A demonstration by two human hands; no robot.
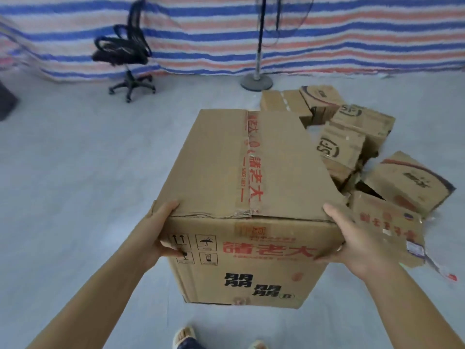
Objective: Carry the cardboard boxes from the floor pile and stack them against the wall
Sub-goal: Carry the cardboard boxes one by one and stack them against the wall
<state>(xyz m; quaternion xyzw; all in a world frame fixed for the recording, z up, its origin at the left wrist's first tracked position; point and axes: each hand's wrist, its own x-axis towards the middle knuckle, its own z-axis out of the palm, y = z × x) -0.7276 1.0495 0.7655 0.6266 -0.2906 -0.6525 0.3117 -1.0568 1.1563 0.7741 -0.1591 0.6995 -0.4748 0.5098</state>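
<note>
A dark block (6, 99) was cut off at the far left edge, too blurred to tell what it was. A black mesh office chair (125, 50) on a five-star castor base was seen at upper left, close to the striped tarp (226, 34), a woven sheet in blue, red and white bands that was hung as the back wall and creased where it met the floor. The floor (63, 159) was seen as smooth, pale grey and matte.

The left hand (156, 233) was pressed against the near left corner of the box (241, 197), thumb laid on the top edge, fingers curled onto the front face. The box was held up off the floor, centre frame: a large corrugated brown carton, rectangular, top seam closed with red-printed tape, edges frayed at the near flap, red and black characters and handling symbols printed on the front. The right hand (352, 240) was clamped on the near right corner, thumb on top, fingers wrapped under the edge.

Sandalled feet (185, 335) were seen below the box.

A round-based metal stand (256, 71) was seen by the tarp. The pile (352, 137) of smaller, dented, tilted cartons was lying on the floor at right, behind and beside the held box, well apart from the tarp.
</note>
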